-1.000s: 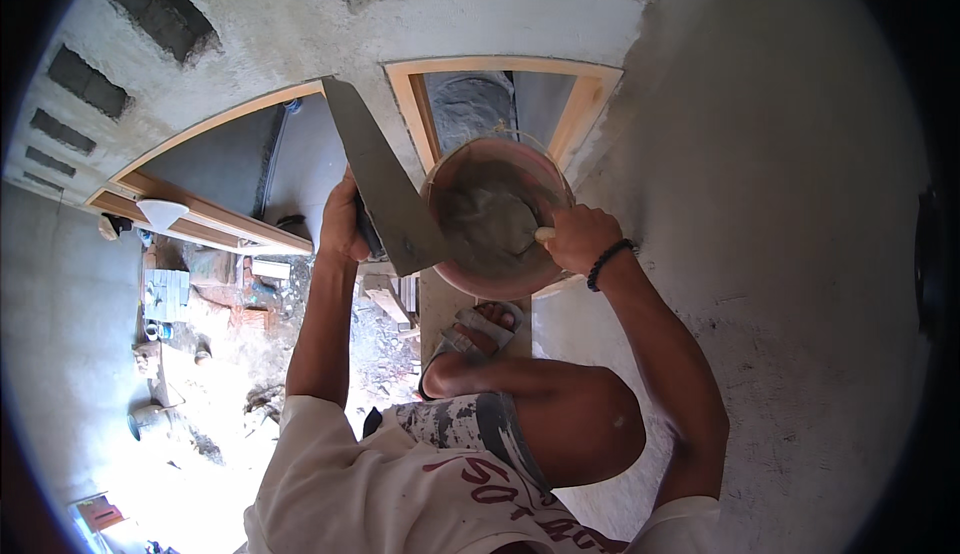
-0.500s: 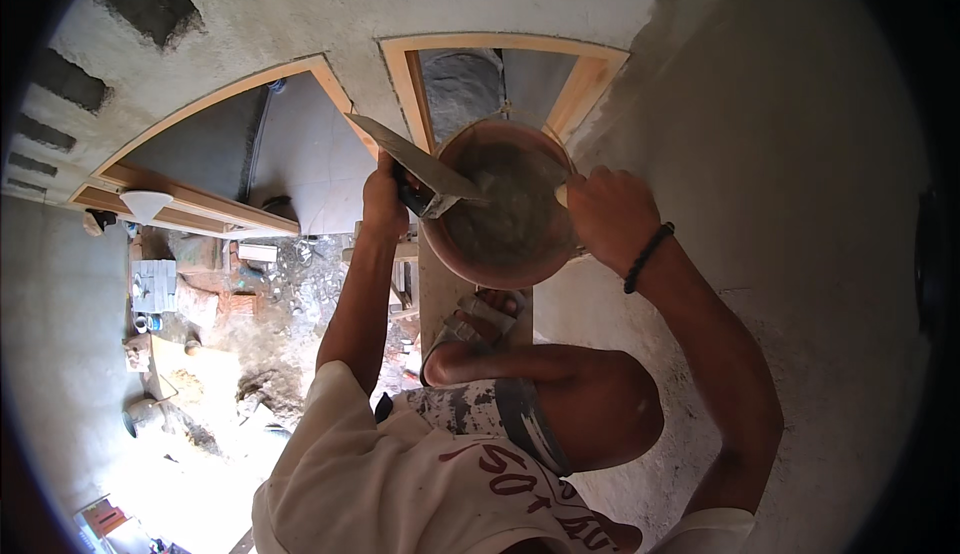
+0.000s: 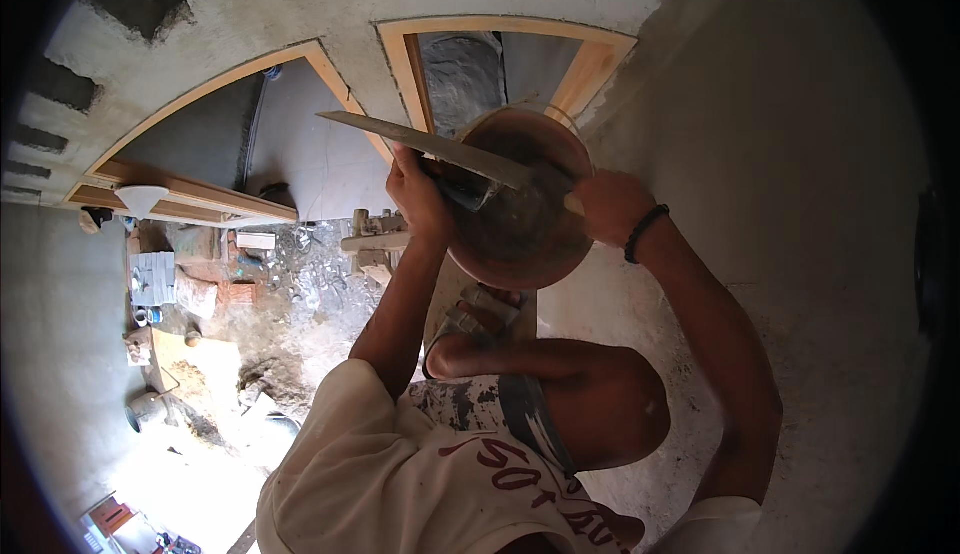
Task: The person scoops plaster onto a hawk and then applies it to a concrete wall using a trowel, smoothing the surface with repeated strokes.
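My left hand [image 3: 420,196] is closed round the handle of a plastering trowel [image 3: 425,144], whose long flat blade slants across the near-left part of a round reddish-brown bucket [image 3: 520,272]. Grey wet mortar [image 3: 520,219] lies inside that bucket, partly hidden by the blade. At the bucket's right rim my right hand [image 3: 615,209] is closed in a fist. A pale handle end [image 3: 573,203] pokes out of this fist toward the mortar; the rest of the tool is hidden. The bucket's thin wire handle [image 3: 572,119] stands up at the far rim.
My sandalled foot [image 3: 490,306] rests on a narrow plank [image 3: 522,329] below the bucket. Wood-framed openings [image 3: 600,49] sit in the plastered wall ahead, and a grey wall [image 3: 780,204] rises at right. Far below on the left, rubble and stacked blocks [image 3: 153,281] cover the floor.
My left hand and the trowel have moved right, bringing the blade farther over the bucket. The bucket appears slightly farther right. My right hand stays at its rim, still closed.
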A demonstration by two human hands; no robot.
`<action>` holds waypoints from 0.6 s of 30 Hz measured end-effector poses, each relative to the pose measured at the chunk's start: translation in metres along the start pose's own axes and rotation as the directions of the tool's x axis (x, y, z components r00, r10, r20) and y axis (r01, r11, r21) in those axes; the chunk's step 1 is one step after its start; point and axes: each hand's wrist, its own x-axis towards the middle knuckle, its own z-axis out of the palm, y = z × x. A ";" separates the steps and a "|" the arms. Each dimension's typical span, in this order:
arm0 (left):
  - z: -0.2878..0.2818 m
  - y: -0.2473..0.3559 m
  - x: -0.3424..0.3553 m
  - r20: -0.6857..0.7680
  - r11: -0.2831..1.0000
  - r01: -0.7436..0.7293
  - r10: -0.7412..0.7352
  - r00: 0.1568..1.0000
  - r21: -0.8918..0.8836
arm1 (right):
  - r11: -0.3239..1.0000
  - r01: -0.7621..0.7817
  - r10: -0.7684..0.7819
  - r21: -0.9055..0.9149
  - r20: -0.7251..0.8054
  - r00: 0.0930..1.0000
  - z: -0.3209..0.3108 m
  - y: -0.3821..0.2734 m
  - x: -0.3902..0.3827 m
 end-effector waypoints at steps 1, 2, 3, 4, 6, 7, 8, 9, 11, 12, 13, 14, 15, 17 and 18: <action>-0.001 0.000 -0.002 0.006 0.999 -0.023 0.022 1.000 0.029 | 0.998 0.011 -0.014 0.068 0.036 0.999 0.002 0.007 -0.004; -0.001 -0.001 -0.005 0.034 0.999 -0.028 0.027 0.999 0.025 | 0.991 0.018 -0.027 0.134 0.072 0.997 0.005 0.014 -0.009; -0.001 -0.001 -0.008 0.062 0.999 -0.033 0.031 0.998 0.020 | 0.979 0.022 -0.044 0.200 0.106 0.993 0.008 0.020 -0.015; -0.001 0.000 -0.011 0.089 0.999 -0.038 0.036 0.995 0.016 | 0.955 -0.023 -0.023 0.297 0.152 0.988 0.011 0.025 -0.021; 0.003 0.002 -0.021 0.108 0.999 -0.037 0.034 0.994 0.027 | 0.874 -0.121 0.002 0.471 0.246 0.969 0.019 0.032 -0.032; 0.006 0.003 -0.025 0.117 0.999 -0.038 0.034 0.993 0.034 | 0.812 -0.158 0.018 0.562 0.246 0.969 0.026 0.036 -0.038; 0.012 0.005 -0.031 0.123 0.999 -0.046 0.043 0.992 0.023 | 0.739 -0.195 0.039 0.645 0.248 0.968 0.036 0.040 -0.044; 0.017 0.006 -0.035 0.128 0.999 -0.053 0.051 0.990 0.012 | 0.656 -0.229 0.059 0.720 0.253 0.966 0.046 0.042 -0.050; 0.020 0.009 -0.040 0.140 0.999 -0.043 0.042 0.989 0.005 | 0.532 -0.200 0.055 0.823 0.202 0.978 0.070 0.041 -0.057; 0.020 0.010 -0.041 0.147 1.000 -0.026 0.025 0.989 0.008 | 0.464 -0.181 0.056 0.867 0.175 0.983 0.079 0.040 -0.060; 0.019 0.010 -0.044 0.153 1.000 -0.009 0.007 0.988 0.011 | 0.399 -0.192 0.067 0.896 0.181 0.981 0.088 0.039 -0.062; 0.019 0.012 -0.046 0.155 1.000 -0.015 0.012 0.988 0.021 | 0.331 -0.200 0.077 0.922 0.185 0.980 0.090 0.031 -0.063; 0.018 0.014 -0.048 0.157 0.999 -0.021 0.016 0.987 0.030 | 0.261 -0.205 0.086 0.943 0.189 0.978 0.093 0.024 -0.062; 0.016 0.013 -0.049 0.154 0.999 -0.033 0.025 0.988 0.044 | 0.137 -0.239 0.048 0.961 0.235 0.971 0.099 0.011 -0.060; 0.012 0.009 -0.046 0.148 0.998 -0.038 0.030 0.988 0.048 | 0.075 -0.254 0.024 0.964 0.253 0.967 0.102 0.005 -0.058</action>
